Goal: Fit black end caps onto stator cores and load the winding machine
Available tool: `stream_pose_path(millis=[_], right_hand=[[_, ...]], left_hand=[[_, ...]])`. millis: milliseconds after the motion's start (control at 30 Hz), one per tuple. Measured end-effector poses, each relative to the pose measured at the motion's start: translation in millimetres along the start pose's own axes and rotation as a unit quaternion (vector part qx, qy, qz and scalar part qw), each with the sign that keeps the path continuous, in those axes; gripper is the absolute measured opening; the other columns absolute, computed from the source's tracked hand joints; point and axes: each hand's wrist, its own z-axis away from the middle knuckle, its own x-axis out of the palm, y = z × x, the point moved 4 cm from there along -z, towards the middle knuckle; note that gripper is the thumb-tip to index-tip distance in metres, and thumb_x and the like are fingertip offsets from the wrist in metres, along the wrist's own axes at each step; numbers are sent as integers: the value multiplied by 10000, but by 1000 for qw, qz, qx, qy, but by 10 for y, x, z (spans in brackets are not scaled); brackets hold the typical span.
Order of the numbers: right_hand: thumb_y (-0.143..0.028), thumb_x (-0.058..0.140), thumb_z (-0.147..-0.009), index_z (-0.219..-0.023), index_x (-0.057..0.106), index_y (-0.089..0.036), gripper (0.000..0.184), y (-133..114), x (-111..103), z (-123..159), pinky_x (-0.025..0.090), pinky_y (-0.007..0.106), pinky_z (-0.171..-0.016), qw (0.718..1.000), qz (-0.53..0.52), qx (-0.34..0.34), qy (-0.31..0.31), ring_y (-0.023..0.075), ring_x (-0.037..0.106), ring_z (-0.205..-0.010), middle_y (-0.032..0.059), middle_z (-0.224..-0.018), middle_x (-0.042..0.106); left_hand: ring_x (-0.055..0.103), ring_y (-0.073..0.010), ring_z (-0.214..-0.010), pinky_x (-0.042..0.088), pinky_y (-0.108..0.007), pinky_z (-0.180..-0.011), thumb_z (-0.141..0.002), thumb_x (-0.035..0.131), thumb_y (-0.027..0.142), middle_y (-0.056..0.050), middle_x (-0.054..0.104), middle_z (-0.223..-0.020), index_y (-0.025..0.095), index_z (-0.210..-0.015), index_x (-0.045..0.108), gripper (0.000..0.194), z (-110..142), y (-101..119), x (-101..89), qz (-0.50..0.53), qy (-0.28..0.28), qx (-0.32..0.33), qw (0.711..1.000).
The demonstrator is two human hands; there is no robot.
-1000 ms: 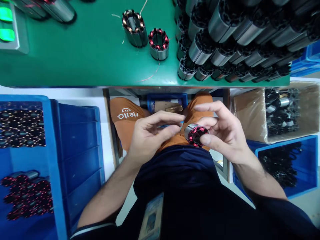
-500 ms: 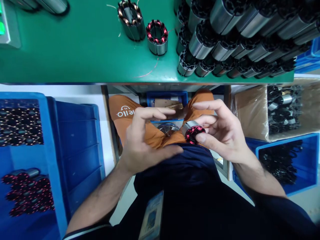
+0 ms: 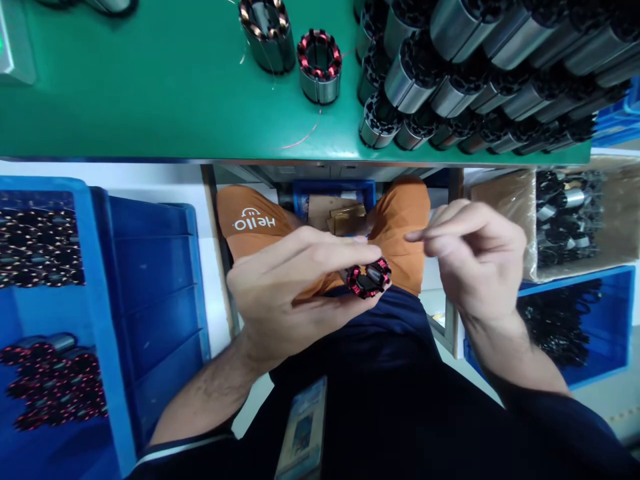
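My left hand (image 3: 295, 287) is closed around a motor stator (image 3: 369, 279) with red windings, above my lap. Its ringed, wound end faces me, and my fingers hide most of its metal body. To the right, apart from the stator, my right hand (image 3: 475, 253) is closed with thumb and forefinger pinched together. Whatever lies in that pinch, perhaps something thin, is too small to make out. On the green table stand another red-wound stator (image 3: 320, 87) and a taller copper-wound stator (image 3: 273, 50).
Stacked bare stators (image 3: 410, 80) crowd the table's right side. A blue bin (image 3: 107, 320) on the left holds wound stators. A carton (image 3: 505, 193) and a blue crate (image 3: 607, 333) with black parts stand right. A loose red wire (image 3: 303, 140) lies near the table edge.
The red-wound stator has passed from my right hand to my left, which has closed on it. My right hand has moved away to the right and pinched its fingers.
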Motion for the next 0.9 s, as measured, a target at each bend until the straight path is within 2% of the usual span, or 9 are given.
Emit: stream_pose_path(millis=[100,200,333,467,533,600,667,767,900], right_hand=[[-473,988,-1088,-1139,969,-359,126,15,-13,72,705,425,-881,998,22,-27,50,231,782,-881,8,-908,817],[-413,1092,-976,-1295,957,-374,349,-46,128,140,726,463,-935,995,68,-73,-30,262,826,-975,24,-1032,874],[-241,1032,-1020,-1152,954,-351,189,-86,181,125,742,465,-1024,991,71,-98,-62,221,815,-908,-9,-996,886],[-289,1050,-1011,-1092,954,-338,135,-102,129,68,748,474,-1034,989,78,-111,-54,217,796,-854,-14,-931,872],[-381,1025,-1049,-1036,952,-331,89,-105,124,77,757,465,-975,993,72,-85,-23,222,805,-840,-2,-894,857],[-455,1011,-1065,-1080,964,-330,135,-68,171,117,757,405,-860,999,34,-10,-1,206,818,-819,8,-922,872],[-461,1072,-1001,-1243,978,-348,284,-2,285,184,747,334,-775,996,-39,74,-16,182,837,-812,6,-999,908],[-371,1150,-899,-1342,982,-395,474,87,463,278,756,289,-804,980,-141,134,-44,167,872,-881,-11,-1048,924],[-349,1107,-950,-1143,1009,-378,219,165,515,331,776,319,-895,974,-162,159,7,173,878,-937,-5,-1036,922]], left_hand=[[900,-178,-971,763,-378,-818,-1079,990,396,54,946,-1163,354,-1298,869,253,-57,18,-22,-26,29,-20,999],[876,-186,-923,738,-402,-772,-1134,932,446,50,935,-1113,369,-1285,850,189,-108,50,-6,-49,50,-8,998],[860,-199,-927,733,-413,-783,-1158,912,457,30,924,-1113,353,-1281,826,183,-124,29,54,-55,64,1,996],[818,-207,-1009,727,-405,-843,-1169,903,498,-27,856,-1134,301,-1321,767,284,-96,-19,134,-31,71,35,996],[797,-227,-1078,730,-416,-914,-1176,877,523,-57,810,-1154,271,-1358,715,351,-80,-16,178,-3,61,62,996],[786,-249,-1131,727,-430,-969,-1186,834,476,-75,777,-1167,274,-1354,673,308,-68,-5,205,4,53,59,997],[786,-253,-1134,721,-417,-944,-1186,803,415,-84,769,-1180,294,-1312,658,227,-56,3,220,-19,45,33,998],[795,-256,-1119,707,-406,-909,-1189,806,455,-93,788,-1210,305,-1252,661,217,-27,1,251,-67,30,18,997],[773,-261,-1042,672,-421,-886,-1193,759,467,-86,814,-1178,290,-1301,682,222,31,-23,317,-135,53,79,986]])
